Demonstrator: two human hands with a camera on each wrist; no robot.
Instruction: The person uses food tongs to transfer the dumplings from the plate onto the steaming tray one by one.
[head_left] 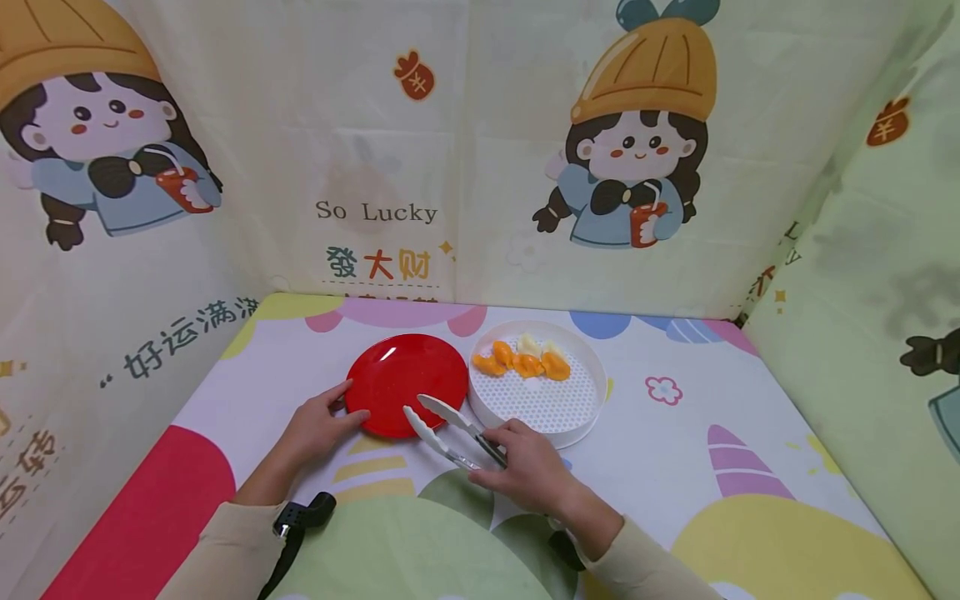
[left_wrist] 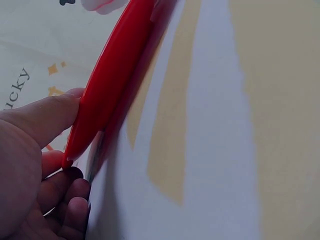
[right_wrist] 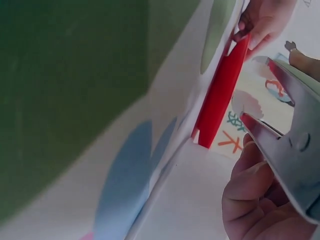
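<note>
My left hand (head_left: 321, 423) grips the left rim of a round red plate (head_left: 397, 367). In the left wrist view the thumb lies over the rim of the red plate (left_wrist: 110, 75) and fingers are curled below it. My right hand (head_left: 528, 467) holds metal tongs (head_left: 461, 425) with pale tips. The tips stand apart, above the front right part of the plate, with nothing between them. Right of the plate, a round white perforated tray (head_left: 525, 408) bears several orange dumpling-shaped pieces (head_left: 528, 365) and some pale ones (head_left: 527, 344) behind them.
A colourful patterned cloth (head_left: 622, 467) covers the table. Printed fabric walls (head_left: 495, 167) stand behind and at both sides. The white tray sits close against the plate's right edge. A black strap (head_left: 300, 521) is on the left wrist.
</note>
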